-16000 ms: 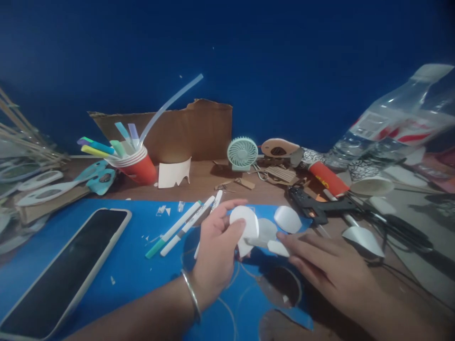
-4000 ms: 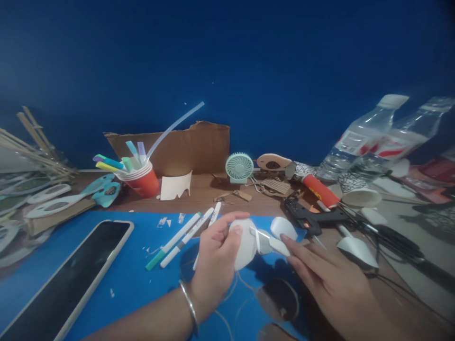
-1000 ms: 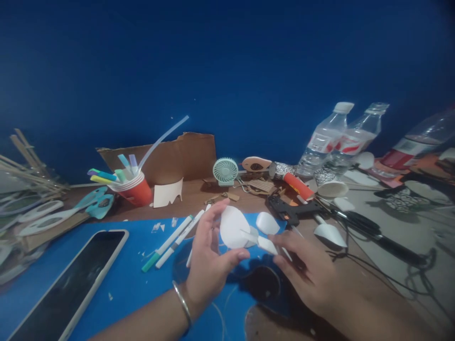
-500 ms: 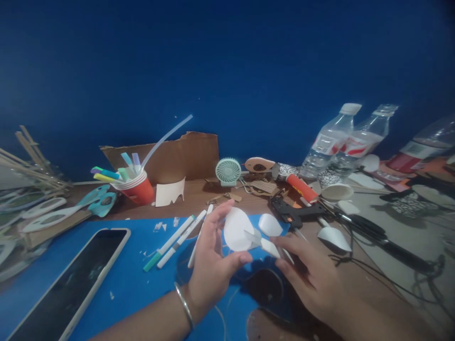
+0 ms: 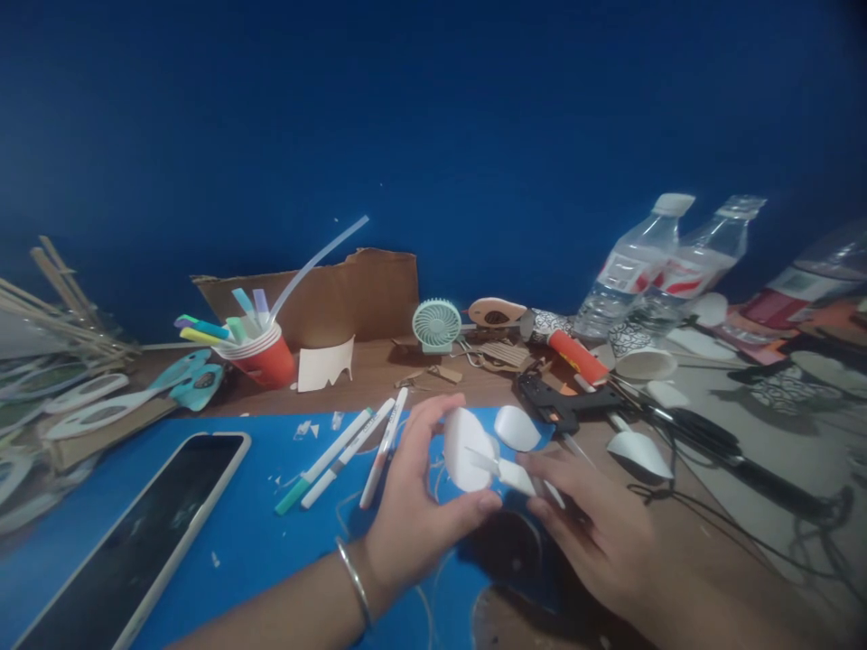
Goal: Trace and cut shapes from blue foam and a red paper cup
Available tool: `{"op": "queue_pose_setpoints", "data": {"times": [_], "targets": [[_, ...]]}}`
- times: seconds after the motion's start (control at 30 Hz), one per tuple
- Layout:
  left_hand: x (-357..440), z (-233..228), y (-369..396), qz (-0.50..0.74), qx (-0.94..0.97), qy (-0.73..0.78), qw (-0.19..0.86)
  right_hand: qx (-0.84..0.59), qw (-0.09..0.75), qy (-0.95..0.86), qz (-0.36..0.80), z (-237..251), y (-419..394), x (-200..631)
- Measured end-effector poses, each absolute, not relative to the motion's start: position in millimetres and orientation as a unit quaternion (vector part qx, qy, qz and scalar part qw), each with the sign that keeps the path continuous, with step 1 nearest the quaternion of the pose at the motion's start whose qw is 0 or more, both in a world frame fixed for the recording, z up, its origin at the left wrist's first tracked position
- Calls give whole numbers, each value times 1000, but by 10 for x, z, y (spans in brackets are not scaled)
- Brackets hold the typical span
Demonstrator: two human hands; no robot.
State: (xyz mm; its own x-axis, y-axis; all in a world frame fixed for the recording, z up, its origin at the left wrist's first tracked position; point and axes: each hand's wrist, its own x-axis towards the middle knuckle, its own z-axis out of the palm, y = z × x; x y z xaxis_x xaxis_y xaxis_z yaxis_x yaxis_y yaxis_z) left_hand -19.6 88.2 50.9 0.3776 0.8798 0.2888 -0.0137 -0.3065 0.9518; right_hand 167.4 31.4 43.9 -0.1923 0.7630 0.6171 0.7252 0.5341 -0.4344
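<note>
My left hand point(image 5: 430, 487), with a silver bangle at the wrist, holds a curved white oval piece point(image 5: 467, 450) between its thumb and fingers. My right hand point(image 5: 589, 519) grips a slim white-handled tool point(image 5: 517, 477), whose thin pale tip lies in front of the oval piece. Whether the tip touches it I cannot tell. Just behind the tool, a second curved white piece point(image 5: 517, 428) lies on the blue mat point(image 5: 271, 578). Left of my left hand are a white pen point(image 5: 384, 449), another white pen point(image 5: 348, 454) and a green-ended marker point(image 5: 323, 462).
A phone point(image 5: 135, 542) lies at the left. Behind it stand red paper cups point(image 5: 267, 361) with markers in them. A small green fan point(image 5: 437, 325) is at the back. On the right are a black glue gun point(image 5: 569, 403), a white scoop-shaped piece point(image 5: 640, 451), plastic bottles point(image 5: 629, 262) and cables.
The oval piece has turned and appears narrower, its curved side showing more. My left hand has shifted slightly right, uncovering more of the pen beside it. The right hand has barely moved.
</note>
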Motion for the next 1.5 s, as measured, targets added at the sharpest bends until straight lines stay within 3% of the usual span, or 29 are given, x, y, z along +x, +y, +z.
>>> {"op": "queue_pose_setpoints", "data": {"times": [1.5], "targets": [[-193, 502, 883, 474, 664, 333, 472, -500, 418, -755, -71, 462, 300, 1685]]}}
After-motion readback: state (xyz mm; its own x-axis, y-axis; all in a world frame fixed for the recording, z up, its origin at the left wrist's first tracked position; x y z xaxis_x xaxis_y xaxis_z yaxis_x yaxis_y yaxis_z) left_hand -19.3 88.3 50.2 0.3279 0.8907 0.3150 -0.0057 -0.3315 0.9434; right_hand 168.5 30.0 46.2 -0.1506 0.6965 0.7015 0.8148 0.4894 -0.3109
